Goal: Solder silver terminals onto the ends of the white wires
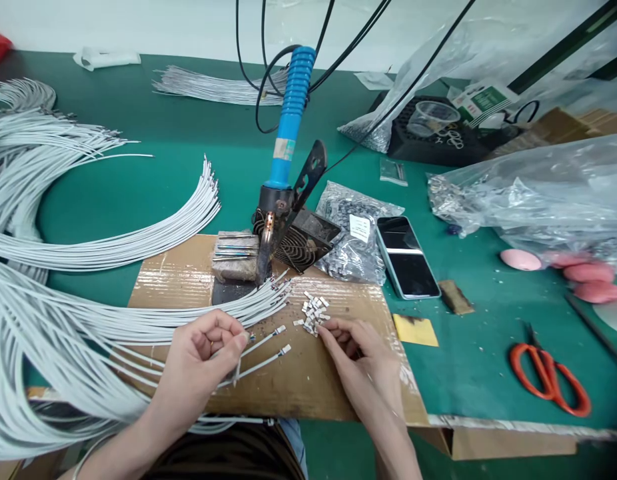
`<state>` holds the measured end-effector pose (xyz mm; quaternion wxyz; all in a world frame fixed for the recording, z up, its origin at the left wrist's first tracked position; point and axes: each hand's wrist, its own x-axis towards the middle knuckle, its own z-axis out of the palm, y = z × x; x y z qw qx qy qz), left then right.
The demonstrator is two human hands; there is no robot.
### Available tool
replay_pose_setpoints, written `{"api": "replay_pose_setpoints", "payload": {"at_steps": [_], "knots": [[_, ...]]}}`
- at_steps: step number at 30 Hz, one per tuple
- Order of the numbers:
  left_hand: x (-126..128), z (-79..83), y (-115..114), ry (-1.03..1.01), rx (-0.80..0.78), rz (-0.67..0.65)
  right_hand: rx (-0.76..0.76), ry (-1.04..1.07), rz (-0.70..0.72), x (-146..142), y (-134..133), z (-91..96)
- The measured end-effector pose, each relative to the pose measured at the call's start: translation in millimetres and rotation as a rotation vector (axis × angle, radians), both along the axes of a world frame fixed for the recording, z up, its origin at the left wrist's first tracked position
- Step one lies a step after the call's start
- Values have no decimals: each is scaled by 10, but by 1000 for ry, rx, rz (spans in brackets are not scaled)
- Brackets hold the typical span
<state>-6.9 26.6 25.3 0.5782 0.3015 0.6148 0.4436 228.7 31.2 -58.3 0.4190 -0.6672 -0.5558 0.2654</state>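
Observation:
My left hand [208, 360] is closed in a pinch on a white cable, whose stripped end with fine coloured wires [251, 338] sticks out past the thumb. Just right of it, two white cables with small white connectors [285, 349] on their ends lie on the cardboard. My right hand [361, 353] has thumb and forefinger pinched together at the edge of a pile of small white connectors [314, 309]; the fingertips seem to be on one of them. A bundle of white cables [228, 313] stretches in from the left, wire ends toward the pile.
A blue-handled soldering iron [292, 113] stands upright in its holder behind the cardboard [308, 387]. Beside it are a grey block [234, 267] with metal strands, a bag of parts [338, 207] and a phone [407, 257]. Orange scissors [548, 377] lie at right.

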Motion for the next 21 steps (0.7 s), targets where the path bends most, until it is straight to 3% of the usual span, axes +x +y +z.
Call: {"api": "replay_pose_setpoints", "payload": {"at_steps": [6, 10, 14, 21], "knots": [[-27, 18, -22, -11, -2, -12, 33, 196, -90, -196, -120, 57], [-27, 24, -41, -19, 4, 2, 12, 351, 85, -596, -183, 259], [-13, 29, -58, -23, -2, -1, -89, 660, 197, -903, -189, 430], [-5, 28, -86, -6, 32, -1, -25, 672, 250, -940, -185, 371]]}}
